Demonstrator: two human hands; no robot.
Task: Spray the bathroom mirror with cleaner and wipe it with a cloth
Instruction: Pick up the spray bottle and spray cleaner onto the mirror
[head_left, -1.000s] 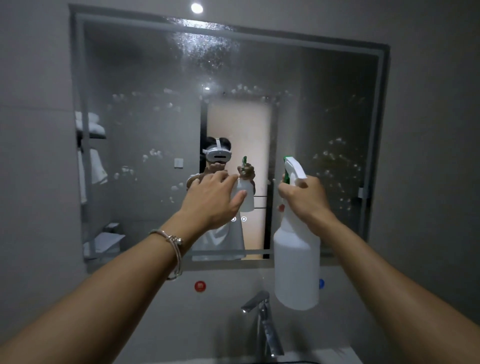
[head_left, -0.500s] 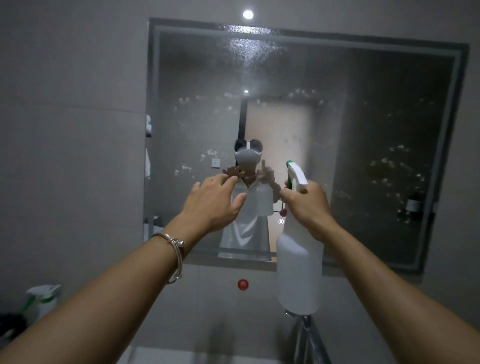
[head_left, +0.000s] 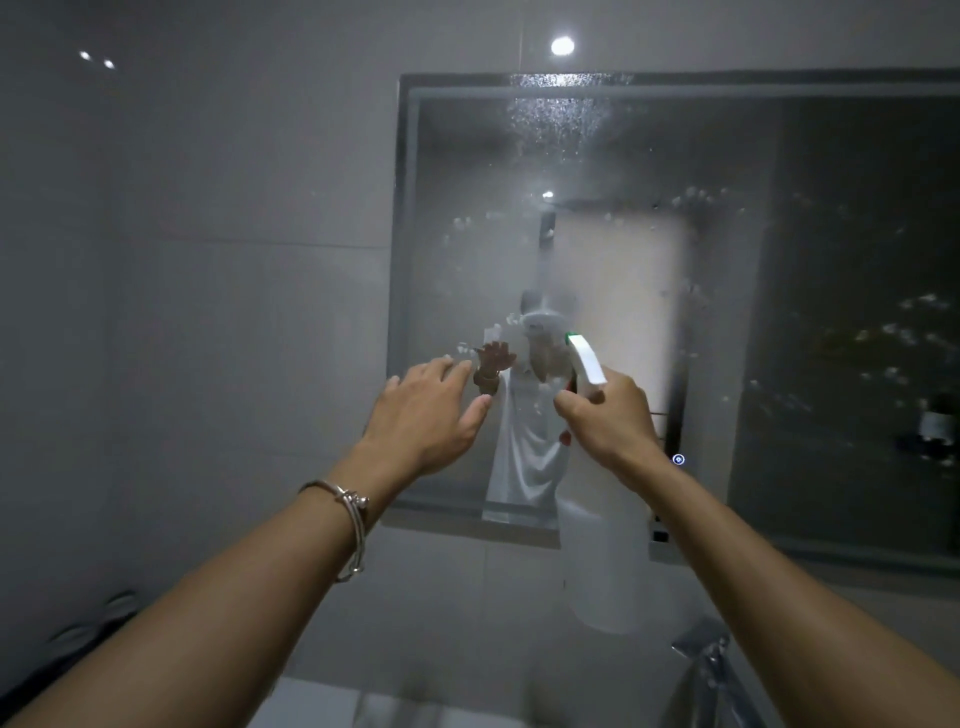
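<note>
The wall mirror (head_left: 831, 312) fills the upper right, speckled with spray droplets and foam spots. A misty patch covers its left-centre glass. My right hand (head_left: 610, 421) grips the neck of a white spray bottle (head_left: 602, 566) with a green-tipped nozzle, held up in front of the mirror's lower middle, nozzle toward the glass. My left hand (head_left: 426, 415) is raised beside it, fingers apart and empty, over the mirror's lower left corner. A bracelet circles my left wrist. No cloth is in view.
A chrome faucet (head_left: 709, 660) stands at the lower right, below the bottle. The white basin edge (head_left: 332, 701) shows at the bottom. Grey tiled wall (head_left: 208, 312) lies left of the mirror. A dark object (head_left: 83, 639) sits at the far lower left.
The view has swung left, so the mirror now sits further right. A fresh misty patch has appeared on the glass in front of the nozzle. Both hands keep their raised poses.
</note>
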